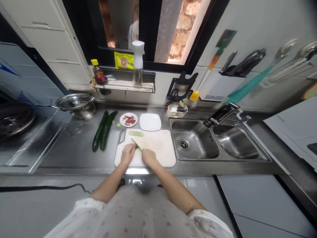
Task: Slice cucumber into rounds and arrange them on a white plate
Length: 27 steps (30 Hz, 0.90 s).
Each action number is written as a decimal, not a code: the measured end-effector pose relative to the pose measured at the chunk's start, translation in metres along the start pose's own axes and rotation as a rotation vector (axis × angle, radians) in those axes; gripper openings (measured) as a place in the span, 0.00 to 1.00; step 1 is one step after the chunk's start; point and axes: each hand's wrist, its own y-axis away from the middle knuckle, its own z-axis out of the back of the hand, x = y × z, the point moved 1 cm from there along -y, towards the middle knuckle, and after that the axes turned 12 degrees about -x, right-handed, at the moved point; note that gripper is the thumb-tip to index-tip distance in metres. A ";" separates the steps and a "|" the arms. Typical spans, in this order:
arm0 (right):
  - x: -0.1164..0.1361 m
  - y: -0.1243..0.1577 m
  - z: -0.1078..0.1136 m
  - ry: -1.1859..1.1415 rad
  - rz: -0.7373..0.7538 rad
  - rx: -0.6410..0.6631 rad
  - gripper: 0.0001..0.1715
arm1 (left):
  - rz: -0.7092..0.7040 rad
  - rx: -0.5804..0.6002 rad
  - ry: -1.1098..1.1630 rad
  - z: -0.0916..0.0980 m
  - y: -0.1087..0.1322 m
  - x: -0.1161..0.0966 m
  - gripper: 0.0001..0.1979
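- Pale green cucumber slices (136,134), darker at the rim, overlap in a short row on the white cutting board (162,147), just beyond the left hand (128,154).
- Gripped in the right hand (149,157), a knife (140,143) angles its broad blade away and leftward.
- Fingers curled, the left hand sits beside the blade; whether it holds anything cannot be told.
- Dark green whole cucumbers (106,131), two, lie left of it on the worktop (61,143).

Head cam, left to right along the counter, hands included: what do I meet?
Stainless steel pot → two whole cucumbers → left hand → right hand, holding a knife → double-bowl sink.
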 end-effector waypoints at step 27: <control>-0.048 0.043 -0.004 -0.052 -0.057 -0.018 0.17 | 0.031 -0.007 0.002 -0.001 0.001 0.002 0.12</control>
